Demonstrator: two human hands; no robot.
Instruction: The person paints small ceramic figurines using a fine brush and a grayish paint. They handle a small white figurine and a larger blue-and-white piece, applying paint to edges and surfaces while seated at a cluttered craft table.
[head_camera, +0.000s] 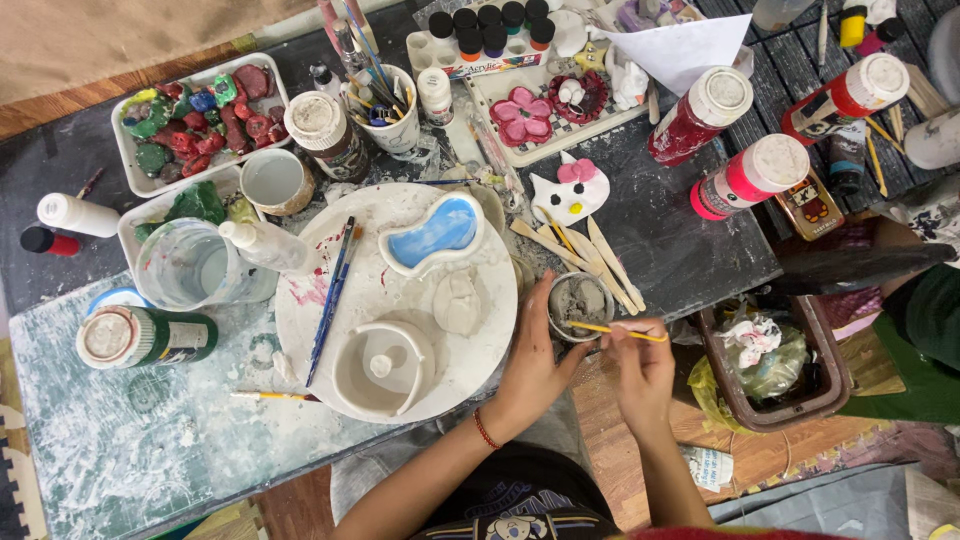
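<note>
We see the right hand (642, 365) with fingers pinched around a thin yellow brush (612, 330), gripping it near its right end. The brush's long axis runs close to horizontal, slightly tilted, with the tip pointing left into a small grey cup (580, 303). The left hand (533, 368) has its fingers wrapped on that cup's near side, steadying it at the counter (680, 250) edge, just right of the round white board (400, 300). On the board: a blue-glazed kidney-shaped dish (433, 235), a small unpainted clay figure (460, 300), a white round dish with a centre knob (383, 367), and two blue brushes (333, 290) lying steeply diagonal. Wooden sculpting sticks (590, 260) lie fanned just beyond the cup, touching or nearly so; we can't tell which. Behind them is a white cat-face piece with a pink bow (570, 190). Red and pink paint bottles (750, 140) lie far right. A brown bin (775, 370) stands right of the right hand, below counter level.
</note>
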